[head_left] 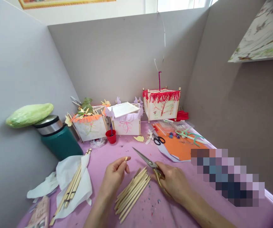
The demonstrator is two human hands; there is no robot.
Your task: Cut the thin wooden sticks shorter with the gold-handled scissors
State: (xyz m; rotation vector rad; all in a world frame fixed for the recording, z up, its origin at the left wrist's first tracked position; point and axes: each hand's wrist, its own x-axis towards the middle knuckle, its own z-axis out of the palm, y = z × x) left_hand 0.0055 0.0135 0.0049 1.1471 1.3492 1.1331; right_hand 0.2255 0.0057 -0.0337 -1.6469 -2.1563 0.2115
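My left hand (116, 172) pinches a short piece of wooden stick (126, 159) between thumb and forefinger. Gold-handled scissors (152, 164) are gripped in my right hand (173, 182), with the blades closed and pointing up to the left. Between my forearms a bundle of thin wooden sticks (133, 194) lies on the pink tabletop (164, 209). The blades are above the far end of the bundle, apart from the piece in my left hand.
Paper lanterns stand at the back: one with orange fringe (90, 128), one lilac (127, 126), one red-fringed (162, 106). A teal bottle (60, 139) stands left, near sticks on white paper (85, 186). Black-handled scissors (159, 140) lie by orange paper (181, 147). Grey partitions enclose the table.
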